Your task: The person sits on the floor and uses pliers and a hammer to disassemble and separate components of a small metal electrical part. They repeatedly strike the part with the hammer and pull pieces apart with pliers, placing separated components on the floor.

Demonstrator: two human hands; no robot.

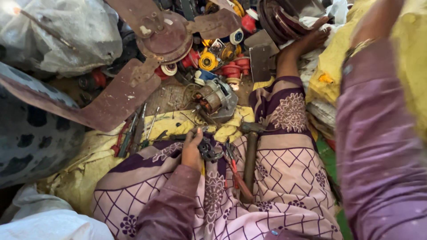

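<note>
Gear piece: small dark toothed metal part (208,149), held low on my lap, just beside the pliers, so it sits steady against the cloth.
Left hand (192,149): fingers curled round the gear piece's left side, holding it, wrist resting on my patterned purple and pink garment (284,178) for support.
Right hand: only my raised purple sleeve (378,146) shows; the hand itself is out of view, so I cannot tell whether it is wide or closed.
Hammer: wooden-handled hammer (250,155) lies along my right thigh, head away from me, near enough to grab.
Pliers: red-handled pliers (233,166) lie between gear piece and hammer.
Motor: copper-wound electric motor in grey casing (216,100) sits on the yellow sacking (178,124) just ahead of my knees.
Fan: rusty brown ceiling fan with broad blades (147,53) lies behind it on the floor.
</note>
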